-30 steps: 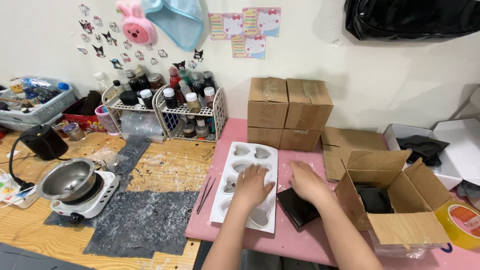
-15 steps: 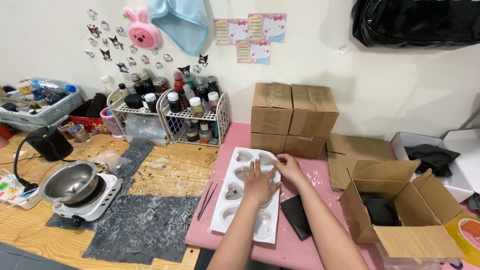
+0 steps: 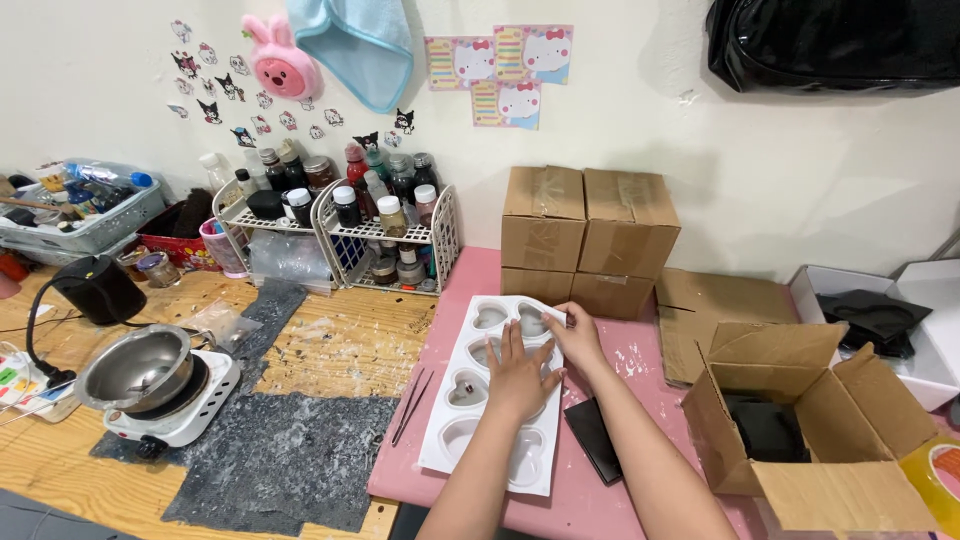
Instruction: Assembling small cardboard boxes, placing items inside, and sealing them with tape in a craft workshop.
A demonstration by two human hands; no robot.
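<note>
A white silicone mould (image 3: 452,436) with several heart-shaped cavities lies on the pink mat (image 3: 560,480). My left hand (image 3: 520,375) presses flat on the middle of the mould, fingers spread. My right hand (image 3: 573,335) pinches the mould's far right corner, lifting its edge slightly. A black square box (image 3: 595,438) rests on the mat just right of the mould, beneath my right forearm. Thin black tweezers (image 3: 411,393) lie to the mould's left.
An open cardboard box (image 3: 800,430) holding something black stands at the right. Stacked closed cartons (image 3: 585,235) sit behind the mould. White wire racks of bottles (image 3: 345,225) line the wall. A steel pot on a small hotplate (image 3: 150,380) is at the left.
My right hand left the black box and moved up to the mould's far right corner, gripping it. My left hand stayed pressed on the mould.
</note>
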